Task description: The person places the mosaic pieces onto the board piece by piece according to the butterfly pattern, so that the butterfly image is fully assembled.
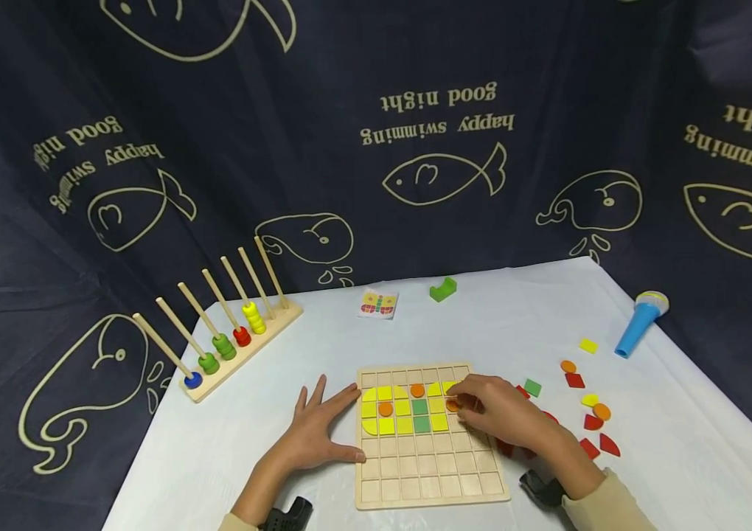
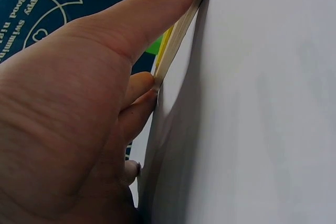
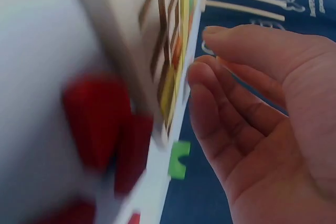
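Right hand [image 1: 505, 411]: fingers loosely bent and parted; the right wrist view shows nothing between thumb and forefinger. Tips point left, over the board [image 1: 429, 468].
Orange disc [image 1: 453, 405]: at the right fingertips, over the right part of the board, partly covered; contact cannot be told. Round, no long axis.
Left hand [image 1: 312, 436]: grasp released, fingers spread; forefinger and thumb touch the board's left edge.
Board position: on the table [image 1: 310, 354], between the hands.
Board axis: outline about square, neither direction plainly longer; side edges run near to far.
Pattern: yellow pieces [image 1: 403, 407] flank two green squares [image 1: 419, 407]; the filled band's long axis runs left to right.
Loose shapes [image 1: 593, 422]: scattered right of the board, beside the right forearm.
Counting frame [image 1: 243, 360]: far left; base runs diagonally, near left to far right.
Card [image 1: 378, 304]: beyond the board, near a green block [image 1: 443, 289].
Microphone [image 1: 639, 327]: far right; handle points near left, head far right.
Curtain [image 1: 323, 133]: dark, behind the table.
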Motion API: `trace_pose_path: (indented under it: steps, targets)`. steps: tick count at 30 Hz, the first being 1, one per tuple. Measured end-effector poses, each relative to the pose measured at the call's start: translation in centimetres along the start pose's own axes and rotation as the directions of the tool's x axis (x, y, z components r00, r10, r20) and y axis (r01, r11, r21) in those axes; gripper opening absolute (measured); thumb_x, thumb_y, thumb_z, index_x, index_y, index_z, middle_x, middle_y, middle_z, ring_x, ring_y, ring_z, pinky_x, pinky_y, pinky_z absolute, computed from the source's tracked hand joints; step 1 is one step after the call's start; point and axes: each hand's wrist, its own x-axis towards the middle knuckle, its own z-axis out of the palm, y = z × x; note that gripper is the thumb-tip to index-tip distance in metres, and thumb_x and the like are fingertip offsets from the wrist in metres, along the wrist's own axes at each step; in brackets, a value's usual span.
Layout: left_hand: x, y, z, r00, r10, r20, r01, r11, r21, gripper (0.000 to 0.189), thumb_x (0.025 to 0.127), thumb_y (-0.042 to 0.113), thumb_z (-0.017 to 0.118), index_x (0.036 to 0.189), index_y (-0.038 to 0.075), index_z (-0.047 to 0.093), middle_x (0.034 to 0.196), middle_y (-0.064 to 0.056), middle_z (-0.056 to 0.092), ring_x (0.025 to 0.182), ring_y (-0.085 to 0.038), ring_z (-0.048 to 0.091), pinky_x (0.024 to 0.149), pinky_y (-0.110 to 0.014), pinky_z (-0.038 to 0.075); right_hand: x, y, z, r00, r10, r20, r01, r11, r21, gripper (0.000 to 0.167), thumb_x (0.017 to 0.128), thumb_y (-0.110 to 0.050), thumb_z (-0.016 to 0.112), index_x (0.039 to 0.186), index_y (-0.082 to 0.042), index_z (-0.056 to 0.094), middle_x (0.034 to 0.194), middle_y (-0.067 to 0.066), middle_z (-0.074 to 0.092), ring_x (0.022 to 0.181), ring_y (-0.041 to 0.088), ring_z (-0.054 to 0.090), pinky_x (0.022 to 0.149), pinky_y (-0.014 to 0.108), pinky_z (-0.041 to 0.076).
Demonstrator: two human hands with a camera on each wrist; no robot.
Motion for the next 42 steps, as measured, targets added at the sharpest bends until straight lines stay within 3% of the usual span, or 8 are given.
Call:
trace_pose_path:
  steps: [5,14,18,24,28,30,36,42]
  targets:
    - [0.1,0.0,0.0,1.000,-0.004,0.003,0.004,1.000,0.003,0.107,0.058,0.076,0.072,0.146,0.024,0.043,0.151,0.009,0.036,0.142,-0.042,0.004,0.107,-0.066,-0.005,-0.3,1.8,-1.8,0.996,0.068,-0.061,-0.067,0.997,0.023,0.029,0.084,-0.016,0.075,0.112,-0.012,0.071,0.086,-0.014,0.059,0.077,0.008,0.054,0.068,0.025,0.050]
    - [0.0,-0.2,0.0,1.000,0.010,0.005,-0.010,1.000,0.004,0.108,0.059,0.076,0.072,0.147,0.021,0.043,0.151,0.008,0.036,0.142,-0.044,0.003,0.106,-0.067,-0.006,-1.4,5.5,-4.3,0.969,0.213,-0.123,-0.217,0.976,-0.020,0.040,0.083,-0.018,0.076,0.120,-0.009,0.066,0.091,-0.006,0.061,0.078,0.013,0.055,0.070,0.029,0.054]
    - [0.0,-0.3,-0.1,1.000,0.010,0.003,-0.010,1.000,0.002,0.108,0.059,0.076,0.072,0.147,0.021,0.042,0.151,0.008,0.036,0.142,-0.043,0.003,0.106,-0.066,-0.006,-1.9,7.2,-5.3,0.946,0.267,-0.181,-0.275,0.961,-0.021,0.036,0.085,-0.020,0.074,0.118,-0.006,0.067,0.094,0.000,0.064,0.081,0.017,0.057,0.072,0.035,0.055]
    - [0.0,-0.4,0.1,1.000,0.005,0.005,-0.005,1.000,-0.008,0.108,0.059,0.075,0.072,0.147,0.022,0.042,0.151,0.010,0.035,0.143,-0.042,0.002,0.106,-0.065,-0.007,-3.1,10.1,-7.2,0.894,0.343,-0.288,-0.359,0.933,-0.005,0.034,0.089,-0.024,0.069,0.116,-0.002,0.067,0.101,0.013,0.065,0.088,0.028,0.058,0.068,0.039,0.054]
    - [0.0,-0.3,0.1,1.000,0.000,0.005,0.000,1.000,-0.002,0.109,0.058,0.076,0.072,0.147,0.022,0.042,0.151,0.010,0.034,0.143,-0.041,0.002,0.106,-0.065,-0.008,-3.7,11.8,-8.9,0.878,0.409,-0.250,-0.419,0.908,0.011,0.043,0.090,-0.032,0.067,0.118,0.001,0.064,0.109,0.021,0.061,0.093,0.034,0.055,0.065,0.038,0.055]
    - [0.0,-0.3,0.0,1.000,0.002,0.001,-0.002,1.000,-0.005,0.108,0.058,0.076,0.072,0.147,0.021,0.042,0.151,0.009,0.035,0.143,-0.041,0.002,0.106,-0.065,-0.008,-3.7,12.6,-9.7,0.872,0.440,-0.213,-0.450,0.893,0.005,0.047,0.090,-0.034,0.066,0.120,0.002,0.062,0.112,0.025,0.058,0.094,0.036,0.054,0.069,0.043,0.054]
    - [0.1,-0.3,0.2,1.000,0.003,0.013,-0.003,1.000,-0.004,0.108,0.059,0.076,0.072,0.147,0.022,0.042,0.152,0.010,0.034,0.143,-0.042,0.001,0.106,-0.065,-0.007,-4.1,15.1,-10.7,0.862,0.494,-0.116,-0.502,0.863,-0.055,0.049,0.087,-0.018,0.066,0.126,0.010,0.054,0.121,0.036,0.048,0.102,0.049,0.048,0.082,0.066,0.043]
    - [0.0,-0.3,0.3,1.000,-0.004,0.010,0.004,1.000,0.008,0.108,0.058,0.077,0.071,0.147,0.022,0.042,0.151,0.010,0.035,0.143,-0.042,0.002,0.106,-0.066,-0.007,-4.6,16.7,-10.4,0.865,0.496,-0.080,-0.502,0.860,-0.096,0.043,0.082,-0.011,0.068,0.117,0.014,0.060,0.111,0.033,0.054,0.096,0.045,0.051,0.082,0.065,0.043]
